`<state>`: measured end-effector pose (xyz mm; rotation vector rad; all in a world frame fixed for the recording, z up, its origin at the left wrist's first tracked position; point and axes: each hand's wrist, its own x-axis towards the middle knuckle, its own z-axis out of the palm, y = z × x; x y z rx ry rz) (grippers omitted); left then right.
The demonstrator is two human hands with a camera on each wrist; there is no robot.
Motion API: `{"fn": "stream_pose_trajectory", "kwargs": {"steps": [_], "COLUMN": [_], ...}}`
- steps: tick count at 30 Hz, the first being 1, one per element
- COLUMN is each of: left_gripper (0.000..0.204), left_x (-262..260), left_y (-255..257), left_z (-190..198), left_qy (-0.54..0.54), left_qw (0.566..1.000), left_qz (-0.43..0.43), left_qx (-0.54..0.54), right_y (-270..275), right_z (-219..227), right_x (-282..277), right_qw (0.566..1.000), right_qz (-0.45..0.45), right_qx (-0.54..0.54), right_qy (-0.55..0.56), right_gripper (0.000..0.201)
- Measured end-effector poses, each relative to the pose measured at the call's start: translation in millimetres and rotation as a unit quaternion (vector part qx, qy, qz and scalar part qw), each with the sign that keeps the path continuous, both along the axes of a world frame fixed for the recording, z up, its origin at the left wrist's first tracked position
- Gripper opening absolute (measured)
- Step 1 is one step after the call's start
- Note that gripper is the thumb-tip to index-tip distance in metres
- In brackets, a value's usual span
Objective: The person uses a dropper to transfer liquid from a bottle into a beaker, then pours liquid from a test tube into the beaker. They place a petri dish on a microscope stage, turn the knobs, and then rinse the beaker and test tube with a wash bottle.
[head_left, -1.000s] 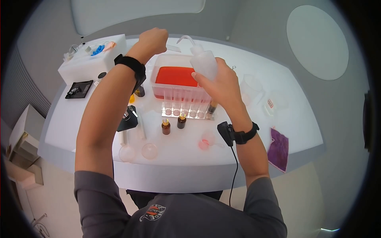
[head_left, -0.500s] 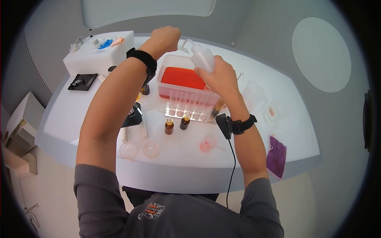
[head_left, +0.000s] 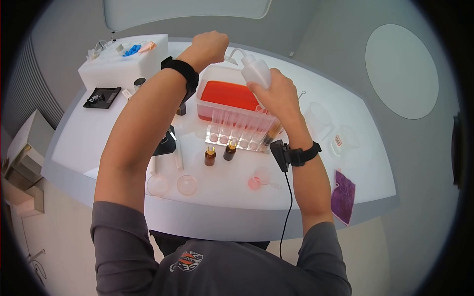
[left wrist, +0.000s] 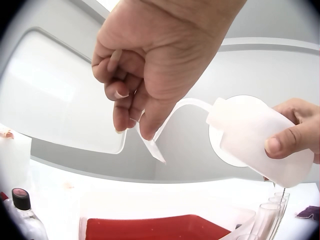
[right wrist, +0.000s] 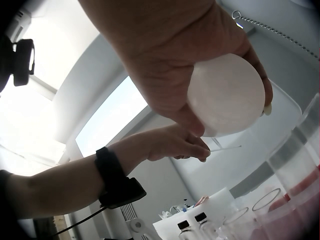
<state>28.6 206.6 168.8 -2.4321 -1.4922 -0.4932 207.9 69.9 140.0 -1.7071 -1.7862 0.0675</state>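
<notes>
My left hand (head_left: 210,47) is raised above the far left of a clear plastic tub (head_left: 204,110) of red liquid. Its thumb and fingertips pinch a small clear slide (left wrist: 156,151), which slants downward. In my right hand (head_left: 280,96) is a translucent white wash bottle (head_left: 256,71), gripped round its body and tilted toward the slide. The bent spout (left wrist: 189,101) of the bottle reaches over to the slide, its tip partly hidden behind the left fingers in the left wrist view. From the right wrist view, the bottle's round base (right wrist: 227,95) faces the camera.
A rack of test tubes (head_left: 239,143) stands before the tub, with two brown dropper bottles (head_left: 210,157) nearer me. Petri dishes (head_left: 187,185), a partly hidden microscope (head_left: 167,144) and a pink-stained dish (head_left: 255,183) sit in front. A purple cloth (head_left: 342,198) lies at the right edge.
The slide has turned from nearly level to slanting down, and the spout has come in close to it. The head view has shifted slightly. Both hands keep their hold.
</notes>
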Motion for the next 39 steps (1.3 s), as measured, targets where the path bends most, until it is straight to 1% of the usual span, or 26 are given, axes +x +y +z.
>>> {"fn": "stream_pose_trajectory", "kwargs": {"steps": [1,6,9,13,16,18,19,21,22,24,25,26,28,30,31,34,35,37,39], "left_gripper": [0.028,0.027,0.028,0.027,0.026,0.015,0.013,0.011,0.010,0.010,0.010,0.009,0.017,0.008,0.008,0.009,0.009,0.018,0.018], "left_x": [1,0,0,0,2,0,-1,-1,-1,-5,-5,-4,-1,0,0,-2,-3,-4,-3], "left_y": [0,-1,-1,1,1,-1,-1,-2,-3,-5,-7,-10,-14,-13,-13,-27,-25,-20,-21], "left_z": [0,0,-1,-2,-3,-10,-15,-27,-34,-48,-55,-57,-61,-71,-75,-78,-81,-80,-80], "left_qy": [0.003,0.009,0.006,0.000,0.000,-0.001,-0.001,0.047,0.071,0.148,0.187,0.164,0.120,0.141,0.151,0.189,0.170,0.130,0.181], "left_qw": [1.000,1.000,1.000,1.000,1.000,0.998,0.996,0.996,0.995,0.988,0.982,0.986,0.993,0.989,0.987,0.981,0.985,0.991,0.983], "left_qz": [0.006,0.000,0.000,-0.003,0.002,-0.017,-0.027,-0.026,-0.026,-0.034,-0.040,-0.032,-0.017,-0.014,-0.013,-0.010,-0.011,-0.012,0.001], "left_qx": [-0.002,0.001,0.002,0.016,0.024,0.064,0.084,0.067,0.059,0.022,0.001,0.004,0.008,0.039,0.056,0.032,0.028,0.024,-0.022], "right_y": [0,1,1,-3,-7,-11,-15,-26,-31,-44,-53,-65,-84,-102,-109,-125,-130,-134,-139], "right_z": [0,0,-2,4,5,6,8,12,11,8,8,8,3,-6,-13,-40,-51,-65,-79], "right_x": [0,0,2,1,2,1,1,0,2,8,11,14,26,46,57,97,109,128,142], "right_qw": [1.000,1.000,0.999,1.000,0.999,0.998,0.998,0.997,0.994,0.986,0.981,0.976,0.960,0.939,0.933,0.912,0.903,0.888,0.875], "right_qz": [-0.002,-0.006,0.011,0.001,-0.004,-0.012,-0.011,-0.008,0.002,0.021,0.035,0.048,0.081,0.120,0.122,0.110,0.097,0.079,0.064], "right_qx": [-0.003,-0.007,0.036,0.024,0.043,0.058,0.064,0.073,0.101,0.154,0.161,0.167,0.185,0.210,0.231,0.284,0.296,0.307,0.302], "right_qy": [0.001,0.006,-0.008,-0.011,-0.018,-0.014,0.002,0.035,0.046,0.066,0.099,0.132,0.192,0.244,0.248,0.275,0.295,0.334,0.372], "right_gripper": [0.052,0.053,0.046,0.047,0.050,0.051,0.052,0.055,0.056,0.058,0.057,0.057,0.056,0.054,0.054,0.054,0.055,0.055,0.056]}}
